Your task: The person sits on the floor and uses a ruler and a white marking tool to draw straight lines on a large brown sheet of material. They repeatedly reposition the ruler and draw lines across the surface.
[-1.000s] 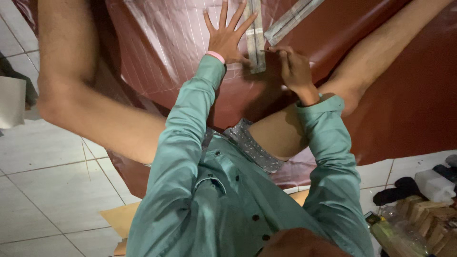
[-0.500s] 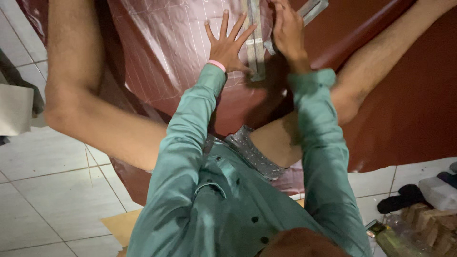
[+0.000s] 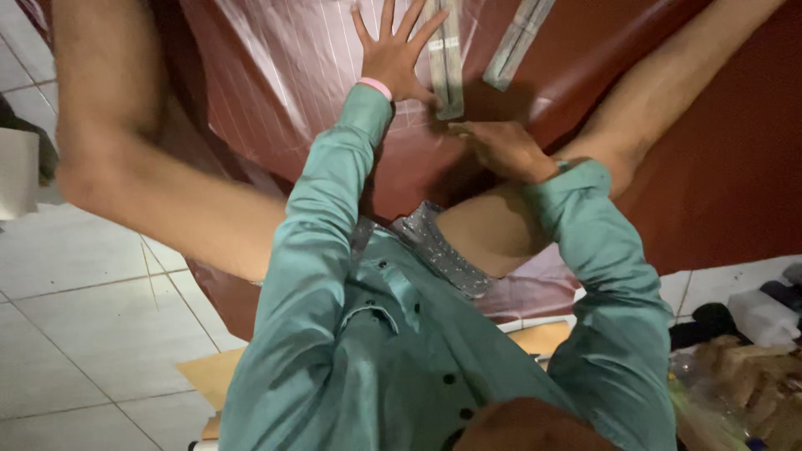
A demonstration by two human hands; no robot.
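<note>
- Head view, far left: pale floor tiles (image 3: pixel 75 334) beside a bare leg (image 3: pixel 142 167).
- Dark red sheet (image 3: pixel 276 75) with thin white lines spreads across the floor.
- Left hand (image 3: pixel 394 54) lies flat on the sheet, fingers spread wide, gripping nothing.
- Folding ruler (image 3: pixel 447 58) lies just beside that hand's thumb side, one arm angling off to the right.
- Right hand (image 3: pixel 501 150) rests palm down on the sheet just below the ruler's lower end, fingers loose, holding nothing I can see.
</note>
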